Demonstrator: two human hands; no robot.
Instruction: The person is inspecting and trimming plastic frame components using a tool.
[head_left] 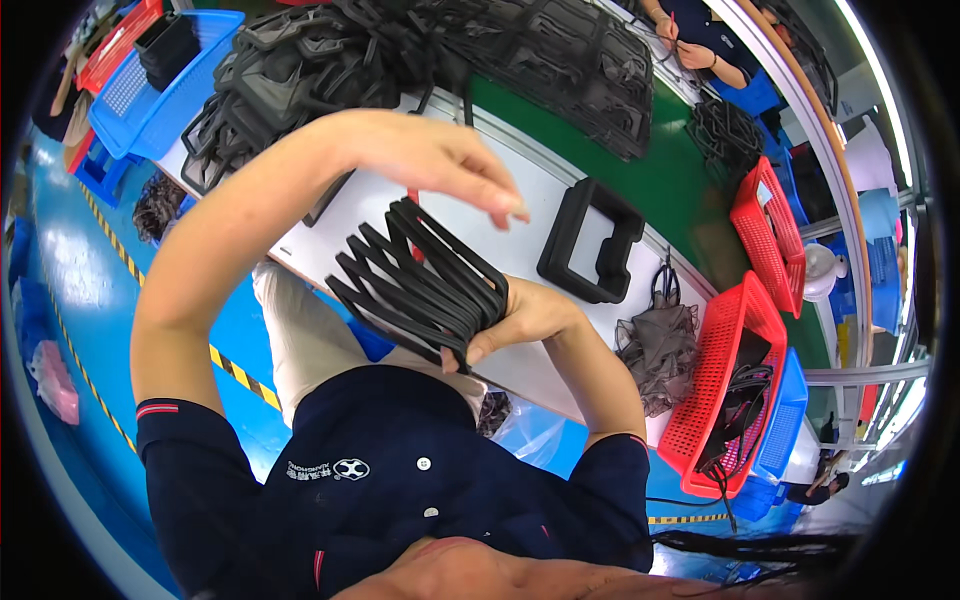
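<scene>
My right hand (530,318) is closed around one end of a stack of thin black frames (430,285), gripping it between thumb and fingers. Toward the far left, the frames fan apart like an accordion. Above the stack hovers my left hand (450,165), touching nothing; its fingers are loosely bent with nothing seen in them. A small red object (416,250) shows among and behind the frames; its kind cannot be made out. A thicker black moulded frame (560,250) lies on the white worktable (490,240) to the right of the stack.
Heaps of dark frame-shaped parts (270,85) cover the table's far side. On the right stand red baskets (700,410), beside black scraps (660,350) and scissors (665,283). A blue basket (130,110) stands far left. Another person (700,45) works across the table.
</scene>
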